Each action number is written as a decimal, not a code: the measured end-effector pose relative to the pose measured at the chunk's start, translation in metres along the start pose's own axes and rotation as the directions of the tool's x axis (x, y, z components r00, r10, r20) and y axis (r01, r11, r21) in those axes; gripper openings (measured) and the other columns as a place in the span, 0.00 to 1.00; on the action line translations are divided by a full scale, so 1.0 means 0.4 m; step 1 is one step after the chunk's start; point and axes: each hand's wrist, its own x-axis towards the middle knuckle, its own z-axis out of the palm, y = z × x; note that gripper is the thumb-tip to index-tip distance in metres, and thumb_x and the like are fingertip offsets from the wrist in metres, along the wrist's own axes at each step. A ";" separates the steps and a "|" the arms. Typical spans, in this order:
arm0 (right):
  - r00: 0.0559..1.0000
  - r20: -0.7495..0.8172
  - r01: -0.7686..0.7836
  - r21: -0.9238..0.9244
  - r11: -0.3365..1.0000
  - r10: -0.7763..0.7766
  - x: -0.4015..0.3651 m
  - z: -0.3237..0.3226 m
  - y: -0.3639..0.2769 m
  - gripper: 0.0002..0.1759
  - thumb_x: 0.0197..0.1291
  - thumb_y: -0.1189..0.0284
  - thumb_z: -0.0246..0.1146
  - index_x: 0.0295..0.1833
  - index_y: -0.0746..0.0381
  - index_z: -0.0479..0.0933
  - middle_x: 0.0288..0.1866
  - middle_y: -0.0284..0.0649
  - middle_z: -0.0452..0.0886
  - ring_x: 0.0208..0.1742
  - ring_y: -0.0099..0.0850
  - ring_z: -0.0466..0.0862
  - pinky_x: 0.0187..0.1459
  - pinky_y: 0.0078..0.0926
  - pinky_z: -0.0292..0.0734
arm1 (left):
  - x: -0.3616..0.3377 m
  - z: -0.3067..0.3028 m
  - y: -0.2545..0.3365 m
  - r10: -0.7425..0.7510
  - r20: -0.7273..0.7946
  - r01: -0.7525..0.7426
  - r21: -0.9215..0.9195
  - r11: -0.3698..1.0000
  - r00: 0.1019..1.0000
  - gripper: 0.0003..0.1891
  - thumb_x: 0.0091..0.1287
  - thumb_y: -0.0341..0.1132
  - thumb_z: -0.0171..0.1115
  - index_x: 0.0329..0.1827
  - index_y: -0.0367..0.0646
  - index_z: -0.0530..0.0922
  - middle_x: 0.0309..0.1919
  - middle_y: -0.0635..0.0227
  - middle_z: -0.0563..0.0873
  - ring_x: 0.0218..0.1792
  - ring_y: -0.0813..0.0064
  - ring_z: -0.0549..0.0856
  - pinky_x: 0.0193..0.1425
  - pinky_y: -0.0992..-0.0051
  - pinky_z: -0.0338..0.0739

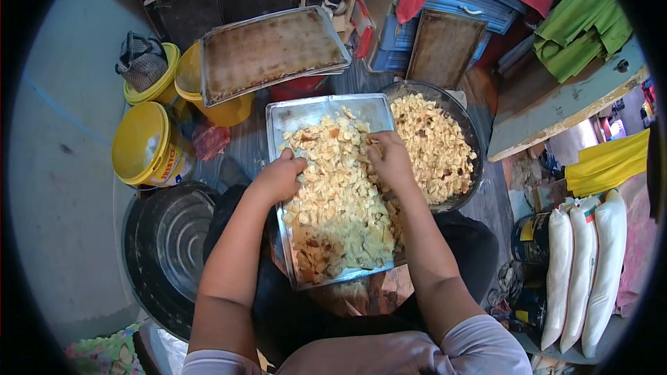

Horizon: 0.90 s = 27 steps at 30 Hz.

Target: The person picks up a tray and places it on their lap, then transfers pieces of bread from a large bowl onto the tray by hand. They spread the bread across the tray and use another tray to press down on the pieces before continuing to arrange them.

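Note:
A rectangular metal baking tray (276, 112) rests across my lap, heaped with torn pale-yellow pieces that look like bread (337, 167), some with brown crust. Toward its near end the pieces are finer and crumbly. My left hand (278, 177) is over the tray's left rim, its fingers curled in at the edge of the heap; what they hold is hidden. On the right side of the heap, my right hand (390, 160) has its fingertips pinched together on a small piece. A round dark pan (478, 146) full of similar pieces stands on the floor just right of the tray.
Stacked, browned trays (271, 52) lie beyond, beside yellow buckets (142, 142). A large empty black basin (149, 250) sits at my left. Another tray (445, 45) leans against blue crates (396, 38). Tall white filled bags (603, 271) stand at right, below a wooden board (556, 114).

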 end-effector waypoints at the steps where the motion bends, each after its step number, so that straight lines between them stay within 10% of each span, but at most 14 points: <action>1: 0.997 -0.025 0.079 -0.027 0.996 -0.080 0.002 0.011 -0.034 0.15 0.56 0.67 0.65 0.46 0.64 0.81 0.43 0.50 0.80 0.49 0.47 0.78 0.51 0.37 0.74 | -0.009 -0.009 0.007 -0.002 0.004 0.002 0.000 1.000 1.000 0.21 0.52 0.32 0.67 0.51 0.42 0.78 0.50 0.55 0.75 0.46 0.51 0.81 0.50 0.63 0.76; 8: 0.858 0.341 0.430 -0.071 0.900 -0.383 -0.070 0.222 -0.135 0.15 0.57 0.73 0.57 0.50 0.61 0.79 0.45 0.40 0.78 0.51 0.39 0.76 0.54 0.35 0.71 | -0.028 -0.056 -0.014 0.065 0.031 -0.057 -0.201 0.978 0.997 0.11 0.55 0.28 0.62 0.42 0.39 0.78 0.39 0.51 0.81 0.42 0.54 0.82 0.46 0.64 0.76; 12: 0.880 0.216 0.431 0.007 0.902 -0.423 -0.066 0.217 -0.177 0.15 0.54 0.74 0.58 0.48 0.61 0.79 0.42 0.40 0.77 0.49 0.39 0.76 0.52 0.33 0.72 | -0.026 -0.046 -0.054 -0.004 -0.173 -0.014 -0.101 0.995 0.985 0.10 0.55 0.26 0.60 0.41 0.37 0.78 0.34 0.51 0.83 0.39 0.52 0.83 0.44 0.63 0.76; 21: 0.937 0.229 0.177 0.341 0.923 -0.265 0.010 0.232 -0.183 0.09 0.53 0.75 0.64 0.42 0.62 0.79 0.40 0.46 0.77 0.46 0.46 0.78 0.48 0.37 0.74 | -0.015 -0.033 -0.076 -0.011 -0.060 0.008 -0.055 0.998 0.998 0.12 0.53 0.27 0.62 0.41 0.36 0.80 0.34 0.50 0.85 0.38 0.52 0.84 0.42 0.63 0.77; 27: 0.960 0.064 0.269 0.030 0.963 -0.271 0.084 0.266 -0.145 0.12 0.53 0.70 0.63 0.44 0.60 0.80 0.45 0.42 0.78 0.53 0.42 0.74 0.57 0.39 0.67 | -0.021 -0.055 -0.078 -0.058 0.067 0.065 -0.110 0.992 0.996 0.10 0.52 0.30 0.65 0.36 0.36 0.81 0.30 0.53 0.85 0.33 0.55 0.85 0.38 0.64 0.77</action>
